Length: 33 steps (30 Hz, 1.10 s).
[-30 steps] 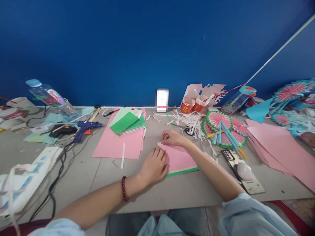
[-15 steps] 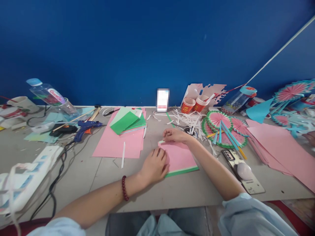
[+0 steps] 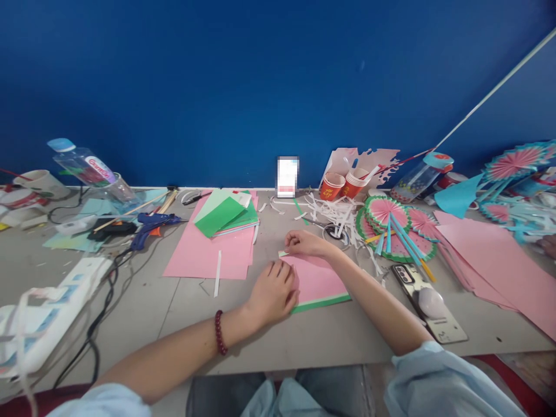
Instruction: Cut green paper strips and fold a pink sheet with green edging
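A pink paper sheet (image 3: 317, 275) lies on the table before me, with a green strip (image 3: 321, 303) along its near edge and a pale strip (image 3: 282, 253) at its far left corner. My left hand (image 3: 273, 289) rests over the sheet's left edge, fingers lying on the paper and slightly bent. At the far edge, my right hand (image 3: 304, 242) has its fingers curled together by the pale strip. Whatever sits between those fingertips is hidden.
Left: pink sheets (image 3: 186, 255) under green paper (image 3: 226, 214), a blue glue gun (image 3: 152, 227) and a power strip (image 3: 56, 313). Right: paper fans (image 3: 386, 217), a phone (image 3: 430, 304) and more pink paper (image 3: 499, 249). Behind: paper shreds (image 3: 339, 211), scissors (image 3: 334, 231), red cups (image 3: 332, 185).
My right hand has shifted slightly to the left along the far edge of the pink sheet. My left hand and the paper have stayed in place.
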Tool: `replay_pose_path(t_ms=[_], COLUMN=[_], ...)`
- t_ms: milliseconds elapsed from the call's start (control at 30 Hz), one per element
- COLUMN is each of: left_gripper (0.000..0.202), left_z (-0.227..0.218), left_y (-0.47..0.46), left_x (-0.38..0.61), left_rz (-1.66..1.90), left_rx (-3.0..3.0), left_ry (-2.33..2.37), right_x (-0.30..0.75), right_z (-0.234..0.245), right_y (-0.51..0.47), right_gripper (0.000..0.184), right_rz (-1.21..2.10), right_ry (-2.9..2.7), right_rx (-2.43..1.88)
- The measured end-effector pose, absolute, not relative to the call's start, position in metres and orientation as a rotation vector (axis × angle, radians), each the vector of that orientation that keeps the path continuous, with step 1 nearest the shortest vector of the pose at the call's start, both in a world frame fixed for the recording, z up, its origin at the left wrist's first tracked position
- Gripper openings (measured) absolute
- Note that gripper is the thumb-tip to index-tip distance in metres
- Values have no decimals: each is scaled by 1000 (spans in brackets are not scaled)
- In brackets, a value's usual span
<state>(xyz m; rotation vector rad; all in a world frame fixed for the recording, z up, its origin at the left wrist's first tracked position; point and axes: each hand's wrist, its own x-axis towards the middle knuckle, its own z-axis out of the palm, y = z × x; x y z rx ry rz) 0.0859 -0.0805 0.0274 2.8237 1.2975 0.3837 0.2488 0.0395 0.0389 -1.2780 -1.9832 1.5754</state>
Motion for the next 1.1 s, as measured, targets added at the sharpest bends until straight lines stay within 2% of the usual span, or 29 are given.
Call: replay_pose_path(t_ms=[367, 1100], left_gripper=[47, 46], left_z=[29, 26], left_y=[-81, -81], left_x=[86, 86], left_rz=[361, 404], left_rx=[2825, 2824], left_ry=[1323, 1295], right_x=[249, 251], right_z=[40, 40], right_y=[39, 41], right_gripper=[19, 19], right_rz=[1494, 1555], right_ry=[-2039, -2038], right_rx=[-1342, -1307])
